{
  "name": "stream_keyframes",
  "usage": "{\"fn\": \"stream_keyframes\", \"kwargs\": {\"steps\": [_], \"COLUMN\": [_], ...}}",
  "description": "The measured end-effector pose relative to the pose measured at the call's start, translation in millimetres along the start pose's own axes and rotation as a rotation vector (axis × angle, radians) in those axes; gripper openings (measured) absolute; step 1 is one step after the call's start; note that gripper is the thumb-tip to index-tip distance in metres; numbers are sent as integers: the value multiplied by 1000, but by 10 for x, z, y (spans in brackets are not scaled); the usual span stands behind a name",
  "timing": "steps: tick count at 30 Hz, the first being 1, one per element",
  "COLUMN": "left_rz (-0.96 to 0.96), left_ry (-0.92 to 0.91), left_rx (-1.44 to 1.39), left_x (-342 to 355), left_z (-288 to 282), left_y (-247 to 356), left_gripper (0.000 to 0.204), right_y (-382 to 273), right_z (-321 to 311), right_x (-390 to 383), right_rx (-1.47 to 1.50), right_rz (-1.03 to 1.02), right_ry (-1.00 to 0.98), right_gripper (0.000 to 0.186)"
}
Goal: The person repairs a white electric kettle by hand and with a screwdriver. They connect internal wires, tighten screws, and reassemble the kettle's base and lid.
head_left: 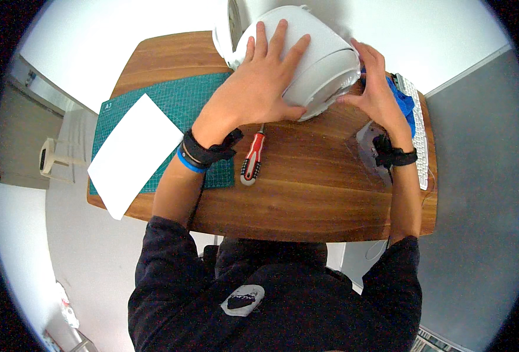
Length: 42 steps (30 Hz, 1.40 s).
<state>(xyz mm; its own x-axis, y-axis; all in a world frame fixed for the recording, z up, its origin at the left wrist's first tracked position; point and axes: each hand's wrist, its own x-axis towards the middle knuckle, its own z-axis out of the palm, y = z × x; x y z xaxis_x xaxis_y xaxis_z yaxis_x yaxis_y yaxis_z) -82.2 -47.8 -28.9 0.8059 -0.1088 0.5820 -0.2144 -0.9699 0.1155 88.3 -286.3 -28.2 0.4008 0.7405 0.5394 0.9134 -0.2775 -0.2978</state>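
A white rounded appliance (324, 44), which looks like a rice cooker tipped on its side, lies at the far side of the table. What seems to be its round lid (224, 35) stands out to the left. My left hand (253, 88) rests flat on the casing, fingers spread and thumb near the lower edge. Around the right end curves my right hand (380, 88), its thumb and fingers closed on the rim, where something clear and shiny shows. Just below my left hand lies a red and grey screwdriver (253, 161), its shaft tip hidden.
A green cutting mat (115, 126) with a white sheet of paper (136, 155) on it covers the table's left side. Beside my right wrist are a clear plastic piece (366, 149), a blue crumpled item (403, 107) and a white keyboard (422, 146). Walls stand behind the wooden table (295, 199).
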Motion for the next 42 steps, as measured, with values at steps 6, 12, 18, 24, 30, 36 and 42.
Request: {"fn": "stream_keyframes", "kwargs": {"steps": [6,12,18,24,30,36,42], "left_rz": [2,6,49,107,69,50,-26], "left_ry": [40,31,18,5,139,94,12], "left_rx": [13,6,5,-35,-227,-83,-20], "left_x": [17,36,61,77,62,55,-16], "left_z": [65,94,92,58,135,115,94], "left_y": [16,-28,-76,-155,-372,-285,-121], "left_gripper": [128,133,131,129,137,138,139], "right_y": [185,164,131,117,169,187,121], "right_z": [97,115,110,105,152,203,199], "right_x": [180,156,144,122,119,11,-20], "right_rx": [107,55,55,8,112,225,256], "right_rz": [-32,-39,32,48,137,215,239], "right_ry": [-80,-25,-3,18,5,-31,-68], "right_gripper": [114,111,108,108,110,112,108]}}
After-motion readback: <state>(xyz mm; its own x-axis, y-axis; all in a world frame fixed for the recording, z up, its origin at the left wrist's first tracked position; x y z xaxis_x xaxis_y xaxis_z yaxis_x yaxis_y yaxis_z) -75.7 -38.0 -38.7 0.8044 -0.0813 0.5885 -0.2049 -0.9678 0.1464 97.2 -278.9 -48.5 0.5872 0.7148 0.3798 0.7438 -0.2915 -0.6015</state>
